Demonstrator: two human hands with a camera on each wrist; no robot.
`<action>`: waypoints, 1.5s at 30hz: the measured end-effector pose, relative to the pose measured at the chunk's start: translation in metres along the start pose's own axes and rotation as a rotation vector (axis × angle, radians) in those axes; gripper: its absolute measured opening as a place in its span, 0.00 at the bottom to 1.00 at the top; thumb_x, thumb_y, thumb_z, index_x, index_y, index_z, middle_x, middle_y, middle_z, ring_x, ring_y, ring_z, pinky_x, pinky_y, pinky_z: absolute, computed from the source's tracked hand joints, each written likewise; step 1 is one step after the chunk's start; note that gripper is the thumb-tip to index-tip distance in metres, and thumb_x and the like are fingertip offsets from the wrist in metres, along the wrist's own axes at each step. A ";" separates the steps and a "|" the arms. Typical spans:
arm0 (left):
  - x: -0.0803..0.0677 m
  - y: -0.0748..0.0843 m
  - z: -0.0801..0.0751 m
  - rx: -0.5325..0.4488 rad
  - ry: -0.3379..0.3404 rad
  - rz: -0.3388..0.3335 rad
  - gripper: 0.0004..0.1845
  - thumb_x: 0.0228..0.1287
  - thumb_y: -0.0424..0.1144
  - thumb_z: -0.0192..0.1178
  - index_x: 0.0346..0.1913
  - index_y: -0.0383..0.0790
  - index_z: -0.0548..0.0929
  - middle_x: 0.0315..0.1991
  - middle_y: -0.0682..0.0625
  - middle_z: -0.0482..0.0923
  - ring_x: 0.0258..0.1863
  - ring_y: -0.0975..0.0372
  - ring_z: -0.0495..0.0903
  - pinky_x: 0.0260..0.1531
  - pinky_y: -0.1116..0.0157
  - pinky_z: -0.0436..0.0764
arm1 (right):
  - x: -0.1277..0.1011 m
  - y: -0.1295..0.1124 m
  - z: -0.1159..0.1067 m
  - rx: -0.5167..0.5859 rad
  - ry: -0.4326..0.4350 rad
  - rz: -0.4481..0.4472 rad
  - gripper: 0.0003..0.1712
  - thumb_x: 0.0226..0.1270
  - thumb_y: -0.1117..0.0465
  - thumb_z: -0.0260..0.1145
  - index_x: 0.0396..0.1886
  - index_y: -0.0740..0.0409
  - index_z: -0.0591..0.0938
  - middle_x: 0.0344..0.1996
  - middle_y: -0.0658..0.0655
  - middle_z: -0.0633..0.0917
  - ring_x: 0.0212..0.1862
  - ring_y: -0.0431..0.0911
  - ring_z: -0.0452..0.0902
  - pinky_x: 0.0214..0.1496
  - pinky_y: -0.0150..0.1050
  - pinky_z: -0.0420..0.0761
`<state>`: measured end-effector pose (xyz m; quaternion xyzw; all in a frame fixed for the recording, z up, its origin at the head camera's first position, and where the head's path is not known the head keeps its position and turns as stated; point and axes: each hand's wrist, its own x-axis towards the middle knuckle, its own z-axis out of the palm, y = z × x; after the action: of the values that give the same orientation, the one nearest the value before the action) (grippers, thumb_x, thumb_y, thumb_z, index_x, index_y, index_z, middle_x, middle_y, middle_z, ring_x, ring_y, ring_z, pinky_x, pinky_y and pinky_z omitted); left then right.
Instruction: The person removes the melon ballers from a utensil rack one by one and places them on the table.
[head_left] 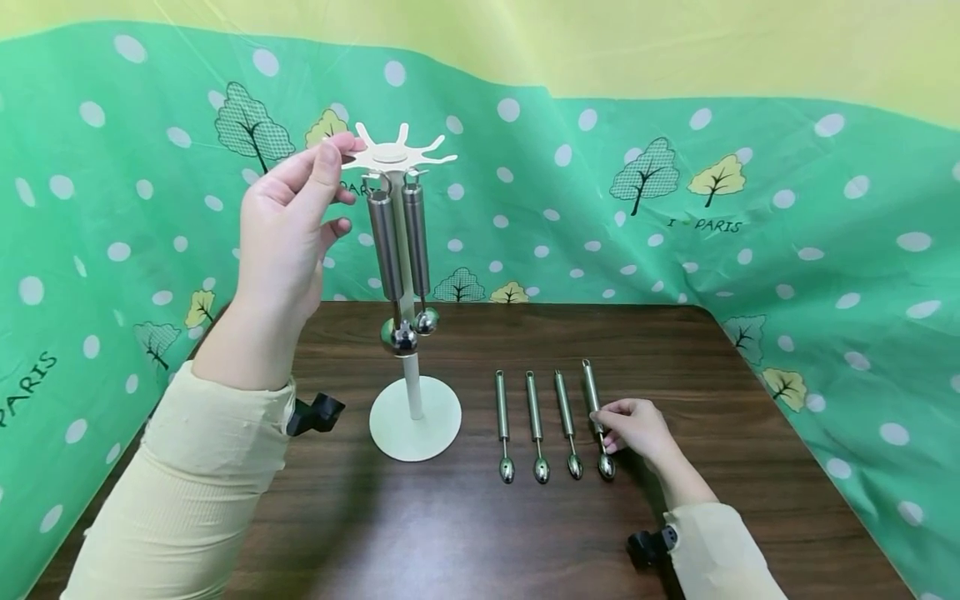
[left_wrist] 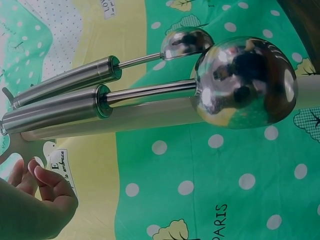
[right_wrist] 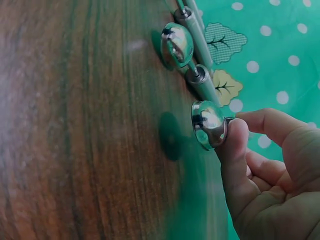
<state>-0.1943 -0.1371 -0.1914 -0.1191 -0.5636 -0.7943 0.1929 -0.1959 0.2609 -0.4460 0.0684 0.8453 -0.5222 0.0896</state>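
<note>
Four slim metal scoops [head_left: 535, 414], smoothly oval-bowled (one between right-hand fingers [right_wrist: 277, 123]).

A white stand [head_left: 415, 437] stands upright, the left hand [head_left: 285, 212] pinching one of its radiating arms; two round-headed steel scoops [head_left: 385, 246] hang from it. Three slim, oval-headed scoops [head_left: 534, 408] lie side by side nearby, and the right hand [head_left: 636, 427] pinches a matching fourth scoop [head_left: 591, 385].
</note>
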 end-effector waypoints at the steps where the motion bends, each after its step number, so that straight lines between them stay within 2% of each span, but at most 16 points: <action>1: 0.000 0.000 0.000 0.001 -0.001 -0.001 0.15 0.68 0.44 0.63 0.51 0.39 0.87 0.55 0.51 0.80 0.35 0.61 0.71 0.27 0.71 0.70 | 0.001 0.001 0.000 -0.004 -0.004 0.003 0.21 0.68 0.63 0.64 0.48 0.81 0.78 0.27 0.53 0.83 0.21 0.39 0.79 0.26 0.34 0.84; 8: -0.001 0.001 0.000 0.007 0.001 -0.008 0.15 0.68 0.43 0.63 0.51 0.40 0.86 0.52 0.52 0.79 0.35 0.62 0.71 0.27 0.71 0.70 | 0.004 0.006 0.002 -0.035 -0.011 0.036 0.19 0.68 0.63 0.64 0.45 0.80 0.79 0.26 0.53 0.84 0.20 0.39 0.79 0.25 0.34 0.83; 21: -0.001 0.002 0.000 0.006 0.004 -0.012 0.15 0.69 0.43 0.62 0.52 0.39 0.86 0.55 0.52 0.79 0.35 0.62 0.71 0.27 0.72 0.71 | 0.011 0.004 0.004 -0.062 0.016 0.088 0.17 0.64 0.62 0.66 0.42 0.75 0.80 0.21 0.52 0.81 0.18 0.38 0.78 0.24 0.36 0.84; 36: -0.001 0.001 -0.001 0.005 -0.004 -0.006 0.15 0.69 0.44 0.62 0.51 0.39 0.86 0.53 0.52 0.79 0.35 0.61 0.71 0.28 0.71 0.71 | 0.011 0.009 0.006 -0.038 0.031 0.101 0.20 0.64 0.60 0.68 0.46 0.75 0.78 0.23 0.53 0.83 0.18 0.39 0.79 0.24 0.36 0.84; 45: -0.001 0.001 -0.001 0.006 -0.004 -0.007 0.15 0.69 0.44 0.62 0.52 0.39 0.86 0.55 0.52 0.79 0.35 0.62 0.71 0.27 0.71 0.71 | 0.011 0.017 0.007 -0.013 0.064 0.096 0.24 0.63 0.58 0.69 0.48 0.75 0.78 0.21 0.50 0.83 0.18 0.38 0.78 0.23 0.34 0.83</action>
<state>-0.1933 -0.1384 -0.1913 -0.1181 -0.5665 -0.7932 0.1896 -0.2025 0.2625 -0.4661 0.1249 0.8469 -0.5093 0.0881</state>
